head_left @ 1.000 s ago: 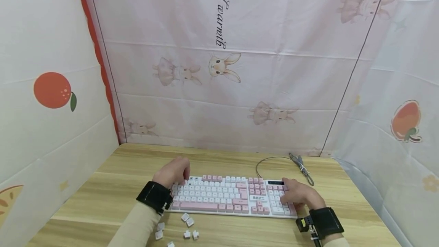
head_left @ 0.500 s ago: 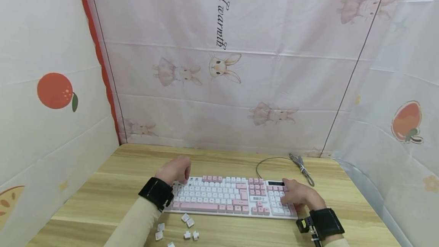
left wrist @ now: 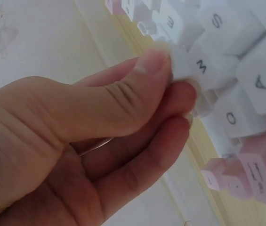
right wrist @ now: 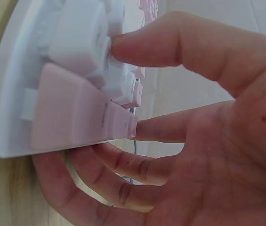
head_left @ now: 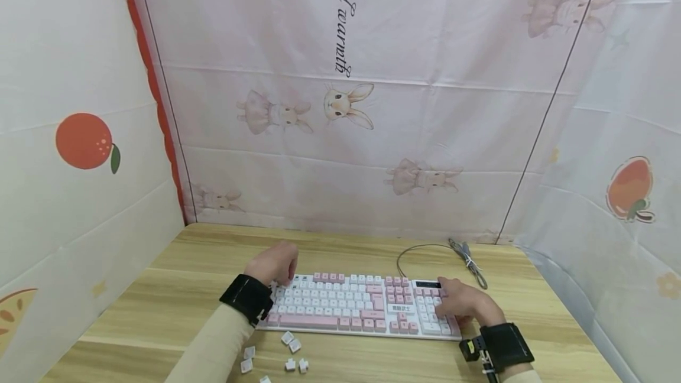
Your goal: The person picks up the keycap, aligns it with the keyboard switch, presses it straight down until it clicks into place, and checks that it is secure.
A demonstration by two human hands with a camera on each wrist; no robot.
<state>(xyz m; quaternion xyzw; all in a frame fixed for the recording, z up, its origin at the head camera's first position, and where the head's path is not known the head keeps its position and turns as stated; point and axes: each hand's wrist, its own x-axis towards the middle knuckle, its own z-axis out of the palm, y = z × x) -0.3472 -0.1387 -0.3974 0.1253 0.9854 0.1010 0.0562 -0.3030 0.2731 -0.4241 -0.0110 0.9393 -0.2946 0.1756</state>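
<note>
Pink-and-white plastic full-size keyboard lies flat on the light wood-grain table; loose white square plastic keycaps sit in front of its left end. Left hand nearly closed: thumb and fingertips pinch a white plastic keycap just beside W. Bare white switch posts nearby. Right hand half-curled, gripping the keyboard's right end, thumb at the number pad. Step reads as number-row keycap work; fitting or pulling, can't tell. Next move likely calls for a square, untilted cap and steady board.
</note>
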